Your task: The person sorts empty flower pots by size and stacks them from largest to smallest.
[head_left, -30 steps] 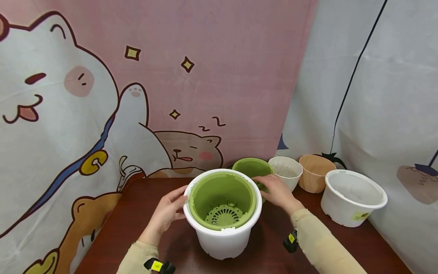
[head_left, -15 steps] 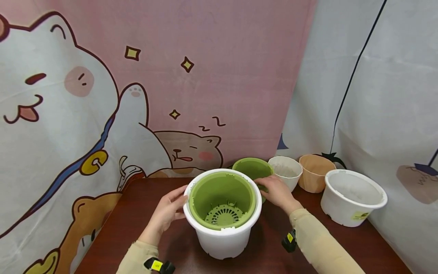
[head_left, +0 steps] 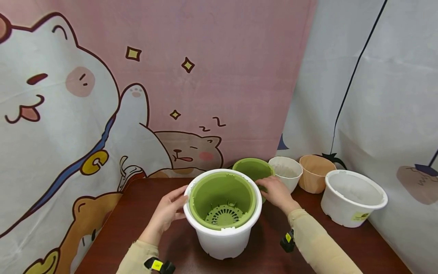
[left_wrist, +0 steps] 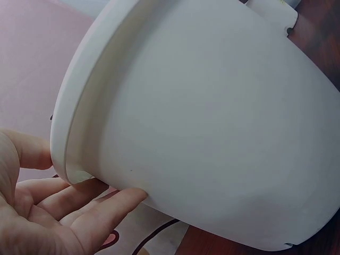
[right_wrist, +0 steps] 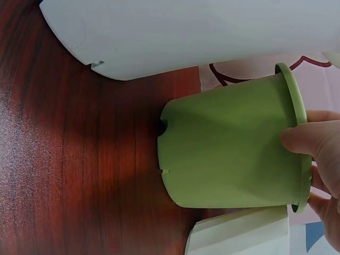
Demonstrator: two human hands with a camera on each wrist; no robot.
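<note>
Right hand (head_left: 276,193): pinches far green pot (right_wrist: 234,143) by rim
Left hand (head_left: 166,209): pinches near white pot (head_left: 224,241) by rim
Tipping risk: pale pot (head_left: 288,179), right, if green bumps it

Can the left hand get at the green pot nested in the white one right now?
Probably yes: the left hand holds the outer white pot at its rim, close to the inner green pot, whose open top nothing covers.

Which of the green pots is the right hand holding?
The rear green pot, partly hidden in the head view: the right hand grips it. The other green pot sits inside the front white pot.
</note>
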